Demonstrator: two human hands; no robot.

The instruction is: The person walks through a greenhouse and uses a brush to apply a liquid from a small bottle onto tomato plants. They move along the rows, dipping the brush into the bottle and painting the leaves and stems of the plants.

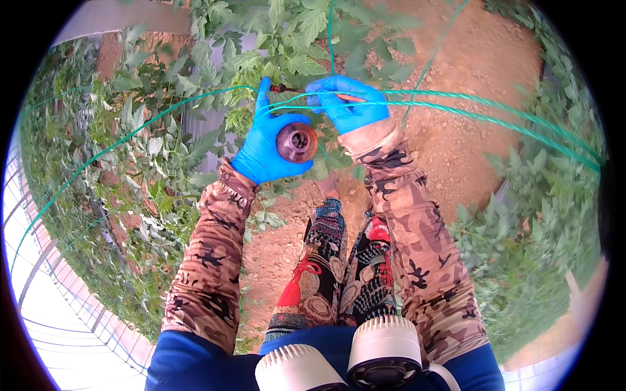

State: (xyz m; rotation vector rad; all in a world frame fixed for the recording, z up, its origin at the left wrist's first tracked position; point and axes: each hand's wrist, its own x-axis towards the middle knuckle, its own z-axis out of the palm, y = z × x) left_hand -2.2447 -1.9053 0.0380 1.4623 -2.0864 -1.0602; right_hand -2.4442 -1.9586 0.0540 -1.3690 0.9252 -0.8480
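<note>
My left hand [266, 139], in a blue glove, is wrapped around a small open-mouthed bottle [309, 150] of translucent reddish plastic or glass. Its index finger points up beside the leafy top of a tomato plant [244, 73]. In my blue-gloved right hand [349, 105] is a thin stick-like tool [349, 98], perhaps a brush, with an orange handle. The tool's dark reddish tip points left, close to my left index finger. Strands of green twine [469, 100] run across in front of my right hand towards my left fingers.
Another green twine [117, 141] curves down the left side over rows of tomato plants [142, 195]. More plants [543, 234] line the right, past bare soil [464, 63]. A white neck fan [386, 339] hangs at my chest. Hooped greenhouse framing [54, 293] shows lower left.
</note>
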